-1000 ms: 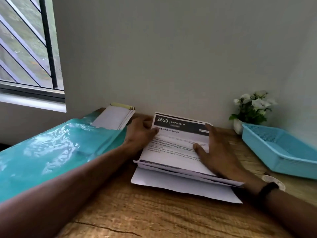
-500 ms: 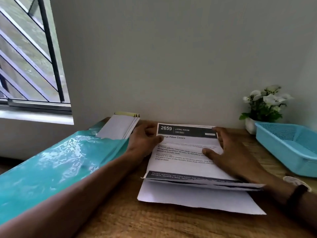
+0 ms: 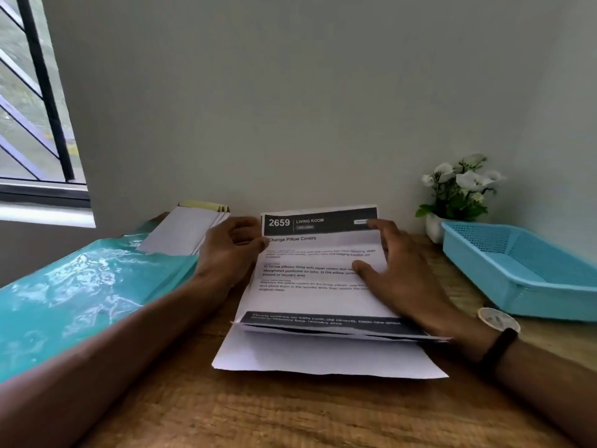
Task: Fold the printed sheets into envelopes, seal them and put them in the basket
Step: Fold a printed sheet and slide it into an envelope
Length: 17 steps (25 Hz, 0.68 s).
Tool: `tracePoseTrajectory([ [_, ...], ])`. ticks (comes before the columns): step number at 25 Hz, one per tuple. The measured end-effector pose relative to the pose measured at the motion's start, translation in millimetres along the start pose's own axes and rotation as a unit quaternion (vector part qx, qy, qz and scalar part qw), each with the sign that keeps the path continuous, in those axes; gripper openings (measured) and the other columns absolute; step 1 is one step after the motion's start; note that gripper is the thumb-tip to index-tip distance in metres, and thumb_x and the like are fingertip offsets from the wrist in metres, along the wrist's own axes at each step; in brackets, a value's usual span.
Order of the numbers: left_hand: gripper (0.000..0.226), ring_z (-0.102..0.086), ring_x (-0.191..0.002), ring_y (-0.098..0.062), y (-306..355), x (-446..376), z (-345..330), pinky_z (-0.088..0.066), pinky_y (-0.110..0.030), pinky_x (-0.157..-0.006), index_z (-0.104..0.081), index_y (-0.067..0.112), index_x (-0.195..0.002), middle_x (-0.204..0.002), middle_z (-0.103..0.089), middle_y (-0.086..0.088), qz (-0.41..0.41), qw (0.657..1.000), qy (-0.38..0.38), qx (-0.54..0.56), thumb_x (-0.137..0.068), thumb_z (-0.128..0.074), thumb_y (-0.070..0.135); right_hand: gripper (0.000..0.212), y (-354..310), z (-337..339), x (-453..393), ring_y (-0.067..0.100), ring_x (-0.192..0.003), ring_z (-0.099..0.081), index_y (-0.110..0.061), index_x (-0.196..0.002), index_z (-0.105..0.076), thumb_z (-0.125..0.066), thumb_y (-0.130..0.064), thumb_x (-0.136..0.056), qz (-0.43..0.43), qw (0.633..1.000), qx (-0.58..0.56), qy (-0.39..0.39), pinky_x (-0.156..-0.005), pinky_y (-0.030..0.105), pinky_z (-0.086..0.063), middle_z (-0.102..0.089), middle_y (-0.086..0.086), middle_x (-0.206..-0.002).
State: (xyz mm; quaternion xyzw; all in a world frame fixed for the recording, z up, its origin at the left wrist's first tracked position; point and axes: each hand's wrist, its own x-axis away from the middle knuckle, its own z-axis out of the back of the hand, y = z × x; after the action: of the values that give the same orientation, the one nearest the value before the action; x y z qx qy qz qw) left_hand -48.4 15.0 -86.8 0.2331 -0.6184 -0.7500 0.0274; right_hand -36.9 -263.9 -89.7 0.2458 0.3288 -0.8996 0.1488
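Note:
A printed sheet [image 3: 310, 295] headed "2659 LIVING ROOM" lies on top of other white sheets [image 3: 323, 360] at the middle of the wooden table [image 3: 290, 412]. Its far edge is raised off the pile, and its near edge forms a fold over the sheets below. My left hand [image 3: 231, 253] pinches the sheet's left edge near the top, thumb on the print. My right hand [image 3: 400, 273] rests on the right side with spread fingers, the thumb on the text and a fingertip at the top right corner. The blue basket [image 3: 529, 295] stands at the right and looks empty.
A stack of white envelopes [image 3: 184, 232] with yellow ones behind lies at the back left, on a shiny teal plastic bag [image 3: 80, 292] along the left side. A small pot of white flowers [image 3: 458, 192] stands by the wall, next to the basket. A window is at the far left.
The sheet's far edge has risen further off the pile. Both hands have stayed at its side edges, and the view has shifted slightly.

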Motion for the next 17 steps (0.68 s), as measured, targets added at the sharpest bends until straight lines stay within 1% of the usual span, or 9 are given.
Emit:
tracePoseTrajectory([
  [2,0.044,-0.076,-0.095,-0.016,-0.2,-0.2,-2.6,-0.064,-0.035,-0.074,-0.069,0.021,-0.127,-0.112,-0.077,0.005,-0.004,1.000,0.006,0.022,-0.087,-0.084,0.019,0.069,-5.3,2.5,4.4,0.017,-0.123,-0.053,-0.036,-0.145,-0.041,-0.078,-0.030,-0.088,0.029,0.999,0.005,0.025,-0.106,0.041,-0.050,-0.054,-0.002,-0.136],
  [5,0.041,-0.075,-0.092,-0.015,-4.6,-1.5,-5.6,-0.058,-0.033,-0.080,-0.070,0.021,-0.124,-0.107,-0.079,0.000,-0.019,0.998,0.004,0.062,-0.085,-0.085,0.018,0.063,-9.6,4.8,7.8,0.016,-0.118,-0.058,-0.029,-0.143,-0.047,-0.077,-0.020,-0.088,0.062,0.996,-0.033,0.063,-0.104,0.038,-0.051,-0.058,-0.002,-0.132],
  [7,0.041,-0.073,-0.087,-0.014,-7.1,-2.9,-5.8,-0.055,-0.032,-0.083,-0.071,0.023,-0.122,-0.100,-0.079,0.000,-0.035,0.998,0.001,0.047,-0.084,-0.086,0.016,0.059,-9.4,5.5,8.5,0.010,-0.103,-0.063,-0.027,-0.140,-0.051,-0.076,-0.013,-0.089,0.073,0.991,-0.060,0.090,-0.092,0.032,-0.058,-0.064,-0.003,-0.116],
  [9,0.043,-0.073,-0.089,-0.012,-5.4,-1.3,-6.3,-0.057,-0.032,-0.086,-0.069,0.023,-0.125,-0.098,-0.079,0.004,-0.045,0.999,0.009,0.011,-0.085,-0.085,0.017,0.053,-9.5,7.4,8.5,0.004,-0.091,-0.064,-0.025,-0.137,-0.054,-0.074,-0.007,-0.091,0.063,0.987,-0.099,0.109,-0.078,0.023,-0.060,-0.065,-0.008,-0.098],
  [11,0.047,-0.073,-0.093,-0.009,-3.8,0.3,-5.8,-0.058,-0.032,-0.091,-0.066,0.024,-0.131,-0.102,-0.077,0.011,-0.055,0.997,0.036,-0.028,-0.087,-0.083,0.019,0.051,-10.5,10.3,7.1,-0.003,-0.094,-0.064,-0.023,-0.138,-0.055,-0.072,-0.004,-0.093,0.042,0.981,-0.142,0.128,-0.072,0.011,-0.056,-0.063,-0.013,-0.095],
  [13,0.053,-0.072,-0.099,-0.011,-1.8,1.0,-3.5,-0.056,-0.033,-0.097,-0.062,0.025,-0.139,-0.108,-0.074,0.012,-0.057,0.995,0.061,-0.052,-0.090,-0.081,0.022,0.051,-12.0,13.9,4.7,-0.009,-0.097,-0.063,-0.024,-0.138,-0.056,-0.072,-0.005,-0.094,0.027,0.972,-0.178,0.152,-0.072,0.004,-0.052,-0.063,-0.016,-0.099],
  [15,0.049,-0.074,-0.102,-0.018,-0.2,0.6,-2.6,-0.058,-0.038,-0.098,-0.062,0.026,-0.138,-0.111,-0.076,0.006,-0.039,0.997,0.054,-0.031,-0.092,-0.078,0.024,0.044,-11.3,16.6,4.1,-0.010,-0.096,-0.064,-0.030,-0.132,-0.059,-0.072,-0.009,-0.095,0.003,0.964,-0.212,0.160,-0.071,0.006,-0.054,-0.066,-0.016,-0.102],
  [16,0.042,-0.076,-0.099,-0.020,1.1,-0.1,-2.1,-0.061,-0.041,-0.094,-0.065,0.025,-0.134,-0.110,-0.078,0.002,-0.022,0.999,0.041,-0.006,-0.093,-0.077,0.024,0.039,-9.8,16.4,4.4,-0.009,-0.094,-0.066,-0.033,-0.127,-0.061,-0.073,-0.012,-0.095,-0.014,0.961,-0.226,0.157,-0.069,0.009,-0.057,-0.067,-0.016,-0.103],
  [17,0.034,-0.078,-0.093,-0.019,3.5,0.1,-1.3,-0.064,-0.040,-0.087,-0.068,0.025,-0.128,-0.107,-0.079,0.001,-0.004,1.000,0.025,0.017,-0.095,-0.075,0.023,0.035,-8.4,16.7,4.4,-0.006,-0.092,-0.068,-0.034,-0.121,-0.063,-0.073,-0.014,-0.095,-0.031,0.959,-0.239,0.151,-0.069,0.012,-0.059,-0.069,-0.015,-0.103],
])
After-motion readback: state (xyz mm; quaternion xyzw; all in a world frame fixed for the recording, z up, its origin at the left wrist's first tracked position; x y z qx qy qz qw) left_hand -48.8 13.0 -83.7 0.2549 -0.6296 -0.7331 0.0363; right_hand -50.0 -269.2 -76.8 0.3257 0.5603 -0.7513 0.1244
